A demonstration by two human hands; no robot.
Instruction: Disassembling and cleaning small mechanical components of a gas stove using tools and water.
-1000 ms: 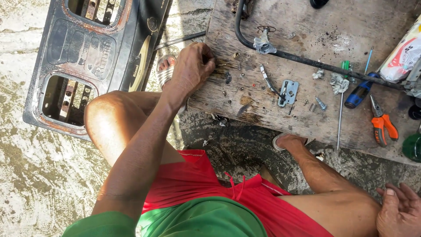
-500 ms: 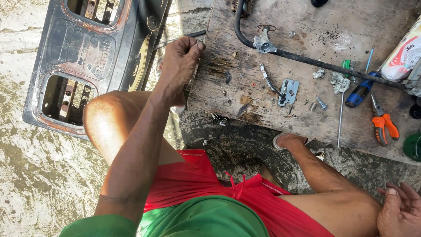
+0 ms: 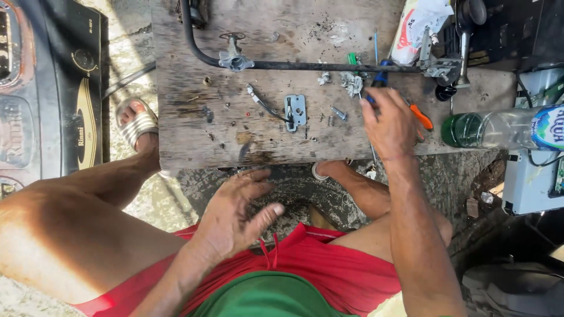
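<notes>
Resting on concrete, worn wooden board [image 3: 194, 135], scattered parts

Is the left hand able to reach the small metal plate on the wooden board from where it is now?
Probably yes. The left hand hangs open just below the board edge, and only tiny screws lie between it and the metal plate.

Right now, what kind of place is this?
Likely an informal outdoor repair spot: a worn wooden board on rough ground serves as the bench, strewn with small metal parts; the right hand reaches the orange-handled pliers.
</notes>
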